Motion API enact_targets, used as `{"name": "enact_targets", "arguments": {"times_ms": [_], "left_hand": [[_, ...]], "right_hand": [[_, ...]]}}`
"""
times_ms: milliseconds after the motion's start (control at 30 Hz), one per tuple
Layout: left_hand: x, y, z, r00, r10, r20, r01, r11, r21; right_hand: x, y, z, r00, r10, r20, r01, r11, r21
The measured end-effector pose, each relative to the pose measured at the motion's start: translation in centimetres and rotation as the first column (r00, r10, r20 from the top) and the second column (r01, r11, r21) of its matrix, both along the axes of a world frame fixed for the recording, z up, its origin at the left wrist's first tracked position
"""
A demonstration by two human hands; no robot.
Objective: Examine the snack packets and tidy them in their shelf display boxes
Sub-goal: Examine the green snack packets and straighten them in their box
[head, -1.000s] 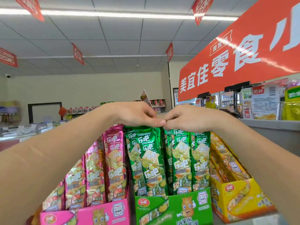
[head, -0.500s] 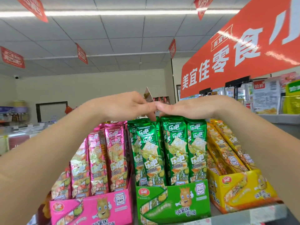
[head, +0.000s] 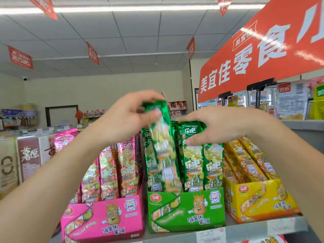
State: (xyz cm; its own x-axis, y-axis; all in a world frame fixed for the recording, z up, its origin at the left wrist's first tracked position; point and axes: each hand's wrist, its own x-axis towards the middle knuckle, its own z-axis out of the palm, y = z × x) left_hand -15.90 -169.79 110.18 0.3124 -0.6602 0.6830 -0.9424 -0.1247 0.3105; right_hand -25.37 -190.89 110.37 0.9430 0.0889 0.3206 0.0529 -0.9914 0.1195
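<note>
Across the lower half of the frame three display boxes stand side by side on the shelf edge [head: 245, 232]: a pink display box [head: 105, 220] at lower left, a green display box [head: 185, 209] at centre, a yellow display box [head: 259, 200] at lower right, each packed with upright packets in its own colour. The left hand [head: 126, 118] is closed around the top of one green snack packet [head: 162, 146], which is motion-blurred and raised above its neighbours, its lower end at about the box front. The right hand [head: 215, 127] rests loosely curled on the tops of the remaining green packets [head: 203, 155], steadying them; whether it pinches any one of them I cannot tell. The likely trouble is the gap left in the row: the tall, slippery neighbours could lean or topple into it if the right hand lets off. A grip only at the sealed top could also slip, and a crooked return could crumple packets beside it.
</note>
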Motion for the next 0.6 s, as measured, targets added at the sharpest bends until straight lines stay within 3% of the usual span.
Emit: {"name": "enact_targets", "arguments": {"times_ms": [100,200,267,367,400,467,533,567,600], "left_hand": [[-0.8,0.0,0.3,1.000,-0.029,0.004,0.029,0.935,-0.355],[-1.5,0.1,0.6,0.973,0.100,0.207,0.038,0.819,-0.573],[-2.0,0.1,0.6,0.970,0.109,0.215,0.071,0.723,-0.687],[-3.0,0.1,-0.7,0.988,0.058,0.143,0.065,0.685,-0.725],[-3.4,0.0,-1.5,0.991,0.046,0.124,0.056,0.698,-0.713],[-4.1,0.1,-3.2,0.992,0.048,0.114,0.046,0.715,-0.698],[-4.9,0.3,-4.9,0.985,0.090,0.145,0.039,0.710,-0.703],[-5.1,0.3,-5.6,0.983,0.103,0.154,0.040,0.698,-0.715],[-5.3,0.3,-6.2,0.983,0.108,0.147,0.035,0.680,-0.732]], "right_hand": [[0.0,0.1,-0.2,1.000,0.020,0.018,-0.020,1.000,-0.003],[-0.1,0.2,-0.3,0.998,0.043,0.046,-0.044,0.999,0.016],[-0.5,0.2,-0.5,0.993,0.075,0.087,-0.079,0.996,0.042],[-1.4,0.3,-1.2,0.953,0.124,0.275,-0.172,0.973,0.155],[-1.9,0.4,-1.7,0.903,0.144,0.404,-0.239,0.951,0.196],[-3.2,1.3,-3.5,0.717,0.156,0.679,-0.432,0.864,0.258],[-4.4,2.7,-6.3,0.603,0.138,0.786,-0.579,0.753,0.313],[-4.5,3.6,-7.9,0.633,0.151,0.759,-0.599,0.717,0.357],[-4.4,4.6,-9.4,0.720,0.164,0.674,-0.573,0.689,0.444]]}}
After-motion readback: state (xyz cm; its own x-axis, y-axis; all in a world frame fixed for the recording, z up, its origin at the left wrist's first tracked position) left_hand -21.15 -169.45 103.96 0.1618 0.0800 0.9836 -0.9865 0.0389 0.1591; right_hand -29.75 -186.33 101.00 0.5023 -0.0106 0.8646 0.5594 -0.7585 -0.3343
